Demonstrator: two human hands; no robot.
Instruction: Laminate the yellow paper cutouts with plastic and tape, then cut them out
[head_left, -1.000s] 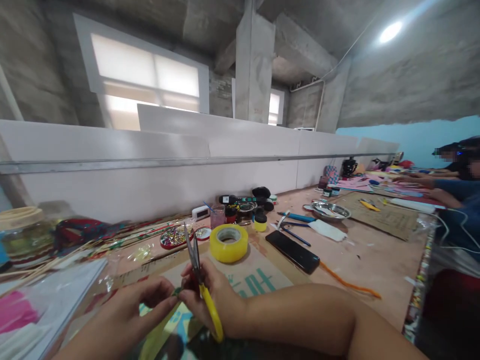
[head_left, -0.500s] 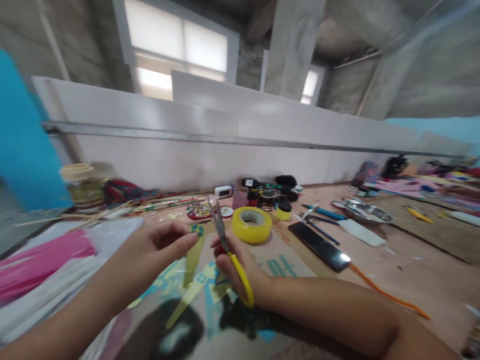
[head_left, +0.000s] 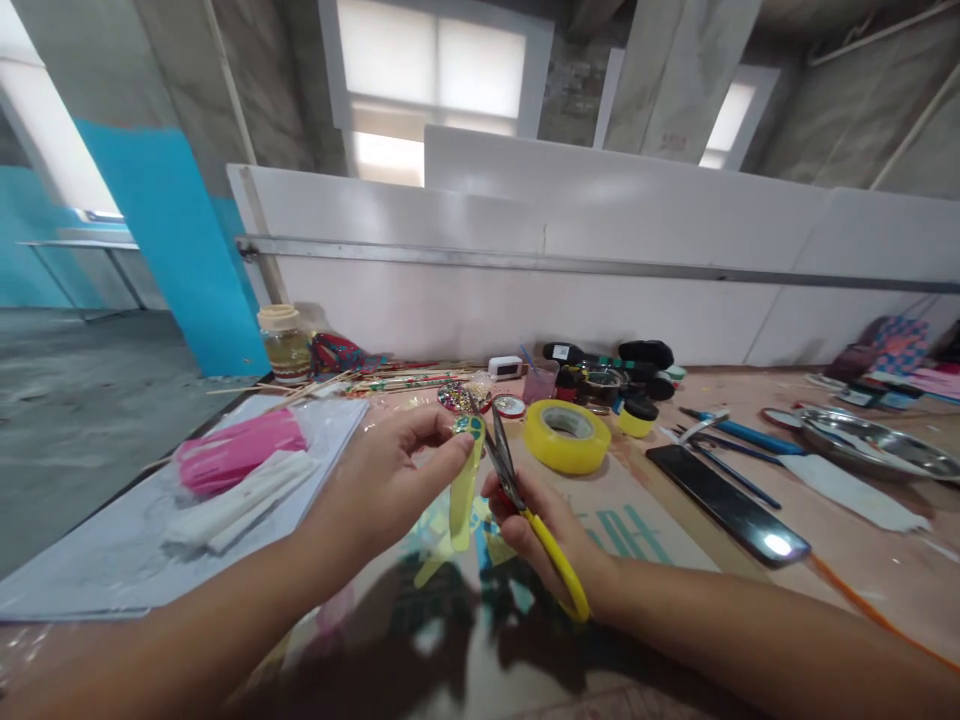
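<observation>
My left hand [head_left: 409, 465] pinches the rounded top of a yellow strip [head_left: 463, 500] that has a dark green pattern at that end. The strip hangs down, tapered, above the table. My right hand [head_left: 551, 515] is closed round yellow-handled scissors [head_left: 555, 550], with fingers partly hidden by the handles. The scissor blades [head_left: 501, 445] point up and are parted, close beside the strip's patterned end. I cannot tell whether they touch it. Below both hands lie more pale yellow and blue cut pieces [head_left: 435, 565] on a cardboard sheet [head_left: 675, 515].
A roll of yellow tape [head_left: 566, 437] lies just beyond the scissors. To the right are a black phone [head_left: 724, 505], a blue pen [head_left: 739, 430] and a metal plate [head_left: 885, 440]. At left, a pink packet [head_left: 244, 450] rests on white sheets [head_left: 90, 560]. A jar [head_left: 285, 345] stands behind.
The view has swung left, so things appear shifted right. The scissor blades have spread apart and come closer to the strip's patterned end. Both hands keep their hold.
</observation>
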